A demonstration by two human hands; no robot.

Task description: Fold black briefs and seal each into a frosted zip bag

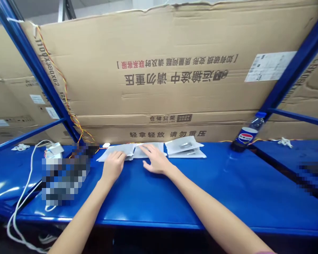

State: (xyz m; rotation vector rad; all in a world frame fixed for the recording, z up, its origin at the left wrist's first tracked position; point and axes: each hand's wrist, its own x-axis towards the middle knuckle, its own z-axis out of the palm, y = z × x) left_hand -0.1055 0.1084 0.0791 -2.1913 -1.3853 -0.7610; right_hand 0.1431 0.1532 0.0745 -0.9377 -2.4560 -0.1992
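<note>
Three small groups of flat, frosted plastic bags lie in a row along the back of the blue shelf. Over the left frosted bag [108, 154] is my left hand [114, 165], its fingers curled together and closed at the bag's right part; the thumb is hidden. My right hand [157, 159] rests open on the middle frosted bag [159, 146], fingers stretched forward and thumb apart. To the right, an upper frosted bag [178, 144] overlaps a lower frosted bag [196, 154], and dark contents show through both.
The blue shelf [159, 197] has a large cardboard sheet [159, 98] behind it. A cola bottle [247, 134] leans at the back right. White cables [29, 180] and a blurred dark object [69, 180] are at left. Blue posts [39, 70] frame the sides.
</note>
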